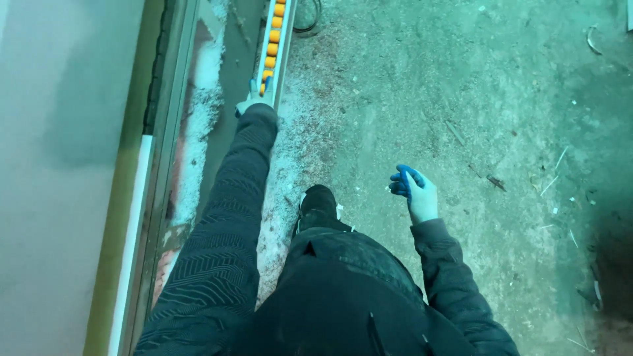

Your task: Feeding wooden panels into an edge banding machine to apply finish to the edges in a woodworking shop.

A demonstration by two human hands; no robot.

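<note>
- Here, the left hand (252,99), gloved, reaches far forward at the end of a straight arm and rests on the near end of a long roller rail (273,39) with orange rollers (271,49); its fingers seem to curl over the rail's edge, but whether the grip is truly clenched I cannot tell at this size.
- The right hand (414,191), in a white glove with blue fingertips, hangs free over the floor with fingers loosely curled, grasping nothing.
- Just beyond the left grip the rollers run on in a line: a fingertip laid between two of them could be pinched if they turn, in my judgement.
- The arm is stretched out and the body leans after it, so a slip of that grip would likely tip the person forward onto the rail.
- To the outer side of the left grip lie a narrow channel dusted with pale sawdust (204,99) and a long metal frame edge (168,132); room there is tight, and the sleeve (231,217) could brush or snag on it.
- Below the grip, toward the body, sawdust is heaped thickly beside the black shoe (318,206); such loose footing could slide under weight.
- On the right hand's side the concrete floor (475,86) is wide open, littered only with wood splinters (494,181) and chips, well apart from either hand: the freer side for moving.
- A dark cable loop (306,23) lies past the rail's far side, a possible trip point.
</note>
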